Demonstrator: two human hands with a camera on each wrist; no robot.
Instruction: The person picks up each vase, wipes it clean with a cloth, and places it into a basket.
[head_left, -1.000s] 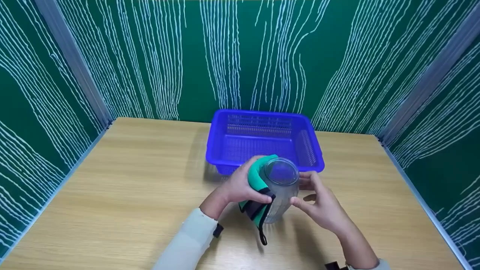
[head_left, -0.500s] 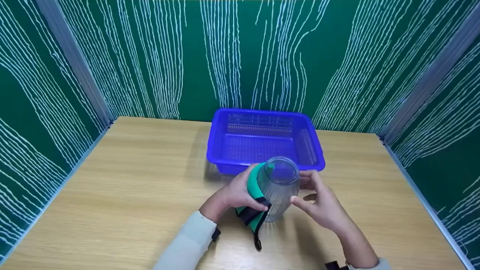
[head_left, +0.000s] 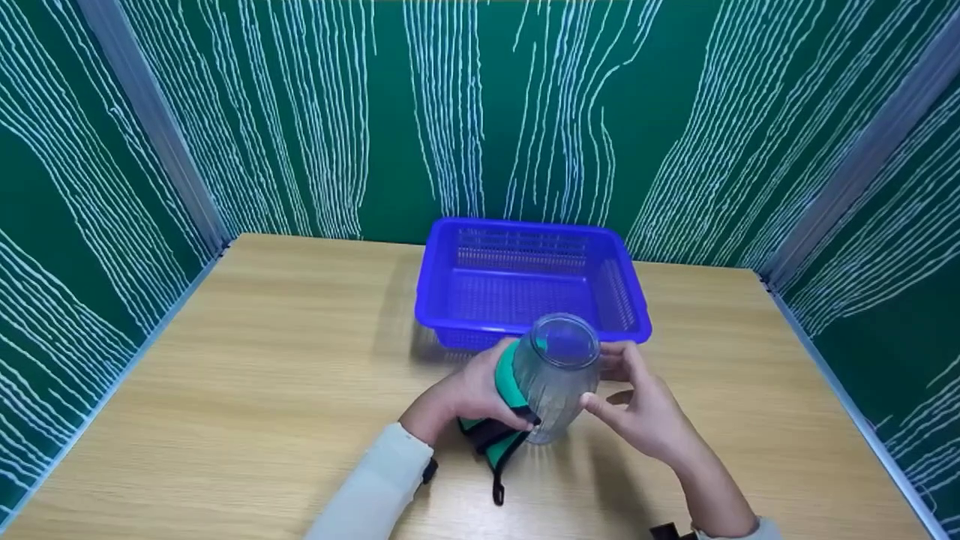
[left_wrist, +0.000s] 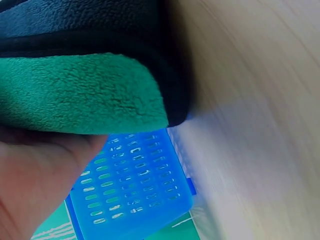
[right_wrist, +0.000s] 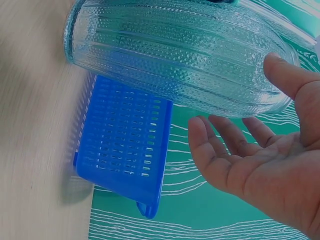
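A clear ribbed glass vase (head_left: 559, 390) stands upright on the table, its round mouth facing up. My left hand (head_left: 480, 382) holds a green cloth (head_left: 510, 375) with black edging against the vase's left side. The cloth's lower end hangs below that hand, with a black loop at its corner. In the left wrist view the folded cloth (left_wrist: 90, 92) fills the upper left, over part of the hand. My right hand (head_left: 645, 409) holds the vase from the right, thumb in front and fingers curled at the far side. In the right wrist view the vase's side (right_wrist: 175, 55) shows a dotted texture.
A blue plastic basket (head_left: 435, 300) with slotted walls stands right behind the vase, near the back of the wooden table (head_left: 262, 360). Green panels (head_left: 390, 150) with white wavy lines rise at the back and both sides.
My left hand has slid slightly down the vase's side with the cloth, and the cloth's loop end has swung down and left. My right hand and the vase have stayed in place.
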